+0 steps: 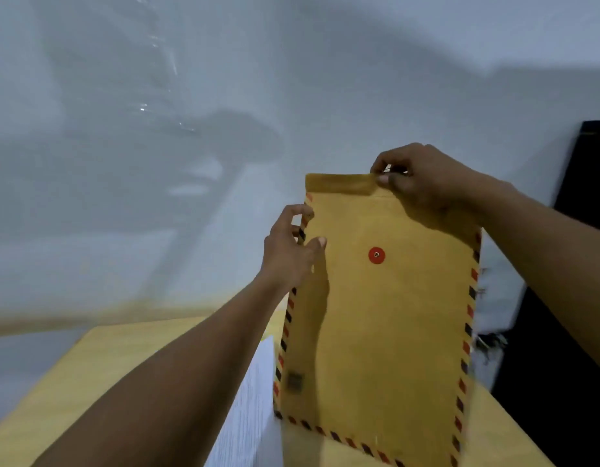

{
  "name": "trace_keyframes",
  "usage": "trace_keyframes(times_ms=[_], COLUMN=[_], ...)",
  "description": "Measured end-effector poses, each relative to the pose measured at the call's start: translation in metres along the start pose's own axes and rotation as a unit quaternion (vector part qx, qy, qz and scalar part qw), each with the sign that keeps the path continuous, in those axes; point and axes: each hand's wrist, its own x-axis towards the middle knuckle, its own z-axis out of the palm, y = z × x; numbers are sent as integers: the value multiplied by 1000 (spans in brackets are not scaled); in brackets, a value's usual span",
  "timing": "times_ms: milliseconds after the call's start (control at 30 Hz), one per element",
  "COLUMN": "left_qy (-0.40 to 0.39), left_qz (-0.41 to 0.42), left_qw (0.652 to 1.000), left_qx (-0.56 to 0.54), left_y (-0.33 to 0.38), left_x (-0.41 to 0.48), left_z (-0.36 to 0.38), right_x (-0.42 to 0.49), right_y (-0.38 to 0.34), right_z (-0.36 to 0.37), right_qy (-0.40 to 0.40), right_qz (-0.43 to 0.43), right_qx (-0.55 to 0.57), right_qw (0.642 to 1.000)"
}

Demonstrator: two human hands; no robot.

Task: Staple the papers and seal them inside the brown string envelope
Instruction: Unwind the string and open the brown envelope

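Left hand (pixel 288 251) grips the brown string envelope (pixel 386 315) by its edge, right hand (pixel 426 187) pinches its flap (pixel 342 183) above the surface (pixel 89 382); the papers (pixel 254 399) probably go in next.

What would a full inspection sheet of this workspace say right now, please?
Surface: pale wooden table, blurred.
Job's things: brown envelope with a striped border, held upright above the table, red button disc on its face; white papers on the table to its lower left, outside it; no stapler seen.
Clutter: small dark tangle by the envelope's right edge, too blurred to identify.
Hands: left hand grips the envelope's left edge; right hand pinches its top flap.
Cables: nothing seen.
Surroundings: white wall behind; dark panel at right.
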Motion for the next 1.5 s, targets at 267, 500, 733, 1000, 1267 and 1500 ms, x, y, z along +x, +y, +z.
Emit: trace_keyframes(times_ms=[267,500,733,1000,1267,1500], left_qy=[128,243,183,40,34,64], left_qz=[103,124,22,-149,-232,-167], left_qw=[986,939,939,947,922,854], left_qx=[37,211,289,281,308,488], left_y=[109,121,71,-20,-56,-62], left_x=[53,48,4,-91,-147,-170], left_z=[-55,-96,-136,-204,-255,-270], right_x=[15,19,5,-18,-36,-46], right_y=[-58,-102,-163,-245,-306,-322], right_z=[-71,-30,83,202,252,262], right_qy=[255,300,189,-69,-178,-192], right_qz=[-88,-33,143,298,313,317], right_qx=[-8,197,487,646,678,666], right_qw=[963,933,840,700,641,647])
